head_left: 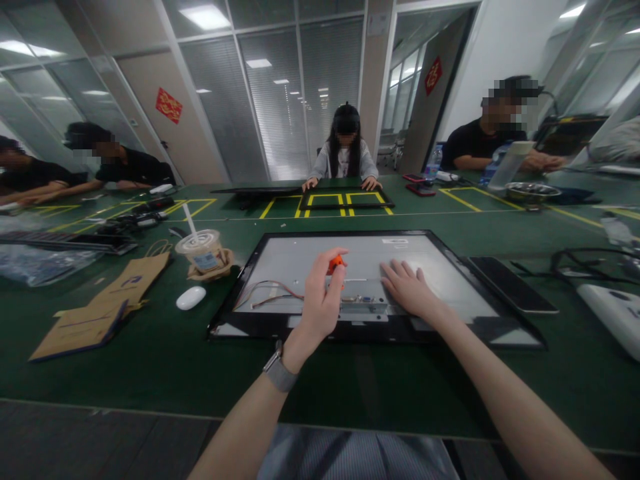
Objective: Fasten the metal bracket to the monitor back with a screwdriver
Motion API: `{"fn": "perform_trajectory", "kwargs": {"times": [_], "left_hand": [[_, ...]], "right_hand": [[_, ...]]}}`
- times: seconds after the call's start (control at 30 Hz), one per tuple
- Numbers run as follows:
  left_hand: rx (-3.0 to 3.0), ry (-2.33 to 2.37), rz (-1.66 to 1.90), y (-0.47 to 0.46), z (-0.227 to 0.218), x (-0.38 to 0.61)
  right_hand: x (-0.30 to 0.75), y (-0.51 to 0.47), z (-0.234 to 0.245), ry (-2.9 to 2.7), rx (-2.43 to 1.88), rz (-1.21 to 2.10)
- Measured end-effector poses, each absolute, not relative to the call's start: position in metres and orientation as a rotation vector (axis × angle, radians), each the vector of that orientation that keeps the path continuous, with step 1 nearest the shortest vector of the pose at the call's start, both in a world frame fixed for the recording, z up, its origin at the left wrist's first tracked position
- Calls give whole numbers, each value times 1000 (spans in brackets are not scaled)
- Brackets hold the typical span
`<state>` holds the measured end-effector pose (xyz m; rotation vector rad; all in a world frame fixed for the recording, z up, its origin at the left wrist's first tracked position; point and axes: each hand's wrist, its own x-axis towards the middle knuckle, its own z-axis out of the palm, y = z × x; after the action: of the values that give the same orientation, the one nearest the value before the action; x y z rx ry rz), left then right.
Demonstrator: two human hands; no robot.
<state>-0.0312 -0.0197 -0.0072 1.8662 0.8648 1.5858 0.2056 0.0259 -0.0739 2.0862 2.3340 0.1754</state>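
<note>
My left hand (323, 293), with a watch (280, 370) on the wrist, is closed around an orange-handled screwdriver (336, 263) held upright over a display panel. Fingers and thumb cover most of the tool, and its tip cannot be made out. Under that hand is a metal bracket (365, 310) with a small board and blue connectors along the panel's near edge. My right hand (409, 288) lies flat on the grey back of the panel (320, 247), fingers spread. A thin cable (270, 287) runs across the panel left of the bracket.
Left of the panel are a white mouse (191, 298), a drink cup (204, 250) with a straw and a paper bag (100, 313). A dark phone-like slab (513, 285) and a white device (613, 317) lie right. Across the green table (225, 373), a person handles a black frame (325, 205).
</note>
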Motion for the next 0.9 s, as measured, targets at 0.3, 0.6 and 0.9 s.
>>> {"fn": "perform_trajectory", "kwargs": {"times": [0.3,0.6,0.9], "left_hand": [[1896,861,1602,-18,-9,-31],[1914,856,1605,-19,-7,-31],[1936,854,1602,-18,-8,-31]], "right_hand": [[205,24,-72,2339,2078,155],[203,24,-70,2320,2080,148],[206,27,-75,2353,2102,133]]}}
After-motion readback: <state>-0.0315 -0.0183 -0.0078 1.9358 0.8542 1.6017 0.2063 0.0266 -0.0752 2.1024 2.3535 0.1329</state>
